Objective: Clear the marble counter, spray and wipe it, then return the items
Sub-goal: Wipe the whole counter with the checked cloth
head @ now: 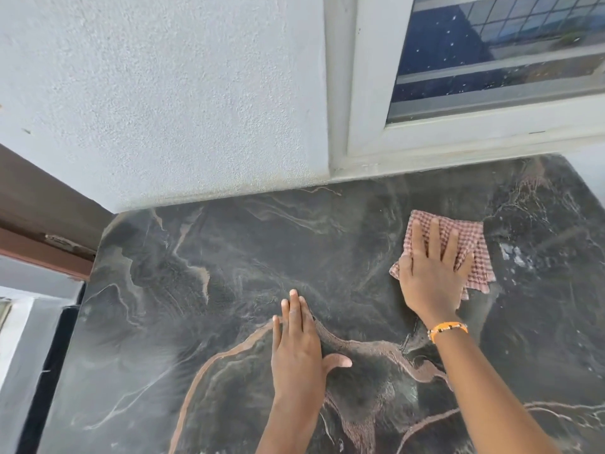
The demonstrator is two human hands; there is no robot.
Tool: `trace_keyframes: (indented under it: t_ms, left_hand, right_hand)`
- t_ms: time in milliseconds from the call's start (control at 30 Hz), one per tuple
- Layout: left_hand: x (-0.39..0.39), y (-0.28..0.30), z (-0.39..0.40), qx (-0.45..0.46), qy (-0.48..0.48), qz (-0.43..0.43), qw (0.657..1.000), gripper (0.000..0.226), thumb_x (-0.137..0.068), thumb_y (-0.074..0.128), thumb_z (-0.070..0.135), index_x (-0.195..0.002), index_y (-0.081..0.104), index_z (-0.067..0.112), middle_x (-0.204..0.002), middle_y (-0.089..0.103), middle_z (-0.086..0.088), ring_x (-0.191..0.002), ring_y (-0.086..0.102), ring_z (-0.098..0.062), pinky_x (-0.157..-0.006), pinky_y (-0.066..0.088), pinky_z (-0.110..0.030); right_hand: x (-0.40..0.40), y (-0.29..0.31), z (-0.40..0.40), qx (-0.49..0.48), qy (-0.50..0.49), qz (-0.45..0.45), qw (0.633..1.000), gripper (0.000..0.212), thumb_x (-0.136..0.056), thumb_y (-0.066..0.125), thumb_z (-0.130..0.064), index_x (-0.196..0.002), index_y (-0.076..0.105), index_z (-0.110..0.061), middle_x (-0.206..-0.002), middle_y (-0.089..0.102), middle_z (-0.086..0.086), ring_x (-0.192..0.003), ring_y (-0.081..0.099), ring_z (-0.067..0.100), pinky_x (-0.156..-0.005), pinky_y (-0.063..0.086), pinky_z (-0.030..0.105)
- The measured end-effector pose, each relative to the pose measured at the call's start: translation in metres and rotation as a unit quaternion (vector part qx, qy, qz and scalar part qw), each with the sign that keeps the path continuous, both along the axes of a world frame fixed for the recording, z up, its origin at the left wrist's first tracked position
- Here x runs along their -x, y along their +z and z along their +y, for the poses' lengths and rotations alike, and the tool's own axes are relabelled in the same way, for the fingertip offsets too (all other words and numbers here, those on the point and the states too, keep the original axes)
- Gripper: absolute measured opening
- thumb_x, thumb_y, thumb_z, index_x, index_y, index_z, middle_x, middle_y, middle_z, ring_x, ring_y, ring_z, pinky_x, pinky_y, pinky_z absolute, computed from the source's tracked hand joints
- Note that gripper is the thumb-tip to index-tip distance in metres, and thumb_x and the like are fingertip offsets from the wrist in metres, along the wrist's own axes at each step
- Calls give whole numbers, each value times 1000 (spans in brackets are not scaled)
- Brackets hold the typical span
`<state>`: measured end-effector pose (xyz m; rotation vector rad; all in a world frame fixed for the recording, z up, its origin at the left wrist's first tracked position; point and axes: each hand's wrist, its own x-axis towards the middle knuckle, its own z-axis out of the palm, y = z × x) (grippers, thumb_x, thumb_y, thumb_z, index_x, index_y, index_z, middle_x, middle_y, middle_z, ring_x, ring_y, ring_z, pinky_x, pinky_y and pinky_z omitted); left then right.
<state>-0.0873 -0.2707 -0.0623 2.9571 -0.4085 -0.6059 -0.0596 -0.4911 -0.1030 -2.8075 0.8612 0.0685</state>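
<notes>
The dark marble counter (203,276) with pale and brown veins fills the lower part of the view. A red-and-white checked cloth (471,239) lies flat on its right side. My right hand (432,273) presses down on the cloth with straight, spread fingers; an orange bracelet sits on that wrist. My left hand (299,345) rests flat on the bare marble near the middle, fingers straight and together, thumb out to the right. A whitish wet patch (510,253) shows on the marble just right of the cloth.
A rough white wall (163,103) rises behind the counter. A white-framed window (491,77) stands at the back right, its sill meeting the marble. A brown wooden frame (42,231) runs past the counter's left edge, where the surface drops off.
</notes>
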Motion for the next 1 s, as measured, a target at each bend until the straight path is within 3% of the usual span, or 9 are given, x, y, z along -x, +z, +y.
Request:
trace_keyframes:
  t_ms: [167,267,400,600,767,1000]
  left_hand:
    - [-2,0,-3,26,12,18,999,116,-70,51,65,-144,-14,3,-152,-25,-8,-143,-17,-27,-117,-7,-33]
    - [-3,-1,-4,25,19,29,999,118,-69,56,64,-144,-13,4,-150,-26,-6,-143,-16,-26,-117,-6,-33]
    - [-4,-1,-6,-13,12,45,999,117,-72,46,71,-142,-22,6,-147,-34,-2,-143,-22,-23,-117,-8,-35]
    - [9,0,-28,-4,-31,74,997,115,-68,38,79,-125,-39,16,-132,-48,3,-123,-42,-29,-114,-15,-36]
    - [13,-4,-41,-25,-41,68,997,115,-65,44,76,-130,-31,18,-137,-41,-3,-123,-36,-37,-114,-13,-41]
    - [14,-5,-40,-10,-35,52,998,119,-58,39,76,-130,-31,11,-141,-38,-5,-140,-24,-31,-116,-9,-37]
  right_hand:
    - [-23,3,68,1,155,-11,988,58,-95,26,-38,-149,8,-29,-159,9,1,-144,12,34,-112,7,60]
    - [-64,5,100,-19,273,-12,962,59,-94,26,-40,-148,5,-32,-160,7,-1,-145,6,34,-113,3,60]
    - [-113,10,93,-13,343,-7,939,58,-95,29,-41,-148,8,-35,-160,5,-6,-146,1,31,-115,2,56]
    - [-107,4,8,-11,240,-38,970,55,-94,31,-35,-148,15,-35,-158,13,-8,-145,9,30,-114,5,54]
    - [-88,1,-91,-19,62,-36,997,53,-97,27,-36,-148,13,-34,-159,9,-7,-146,4,31,-116,3,55]
    - [-29,-1,-110,-7,-24,-30,999,54,-97,26,-34,-148,12,-31,-159,9,-2,-145,5,34,-114,5,59]
